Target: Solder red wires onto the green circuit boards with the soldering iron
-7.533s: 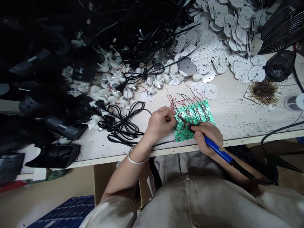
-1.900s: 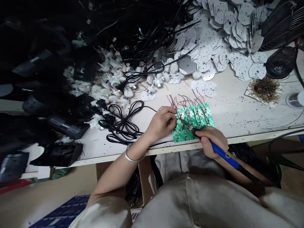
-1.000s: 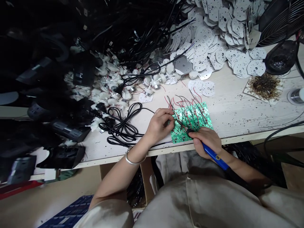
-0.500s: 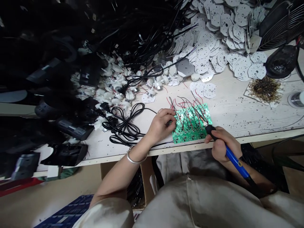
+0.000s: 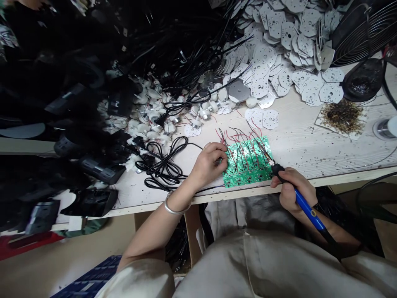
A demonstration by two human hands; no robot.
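The left hand (image 5: 206, 163) has its fingers (image 5: 218, 154) curled and pinched together at the left edge of the green circuit board (image 5: 248, 171); whatever they pinch is too small or hidden to tell, perhaps one of the wires. The right hand (image 5: 291, 192) is closed around the blue handle of a soldering iron (image 5: 305, 205), its fingers wrapped firmly, and the thin metal tip reaches up over the right part of the board among the red and black wires (image 5: 238, 138). The board lies flat just behind the front edge of the counter (image 5: 214, 198), its wires fanning away from the person. The wrist of the left arm wears a silver bangle (image 5: 177, 208). A coiled black cord (image 5: 163, 165) lies just left of the left hand, with small white motors (image 5: 151, 134) beyond it and heaped white perforated plates (image 5: 273, 45) further back. Two loose plates (image 5: 262, 119) sit just behind the board. To the right, a stretch of speckled counter runs to a card of dark solder scraps (image 5: 343, 117). A small mark on the iron's handle is unreadable.
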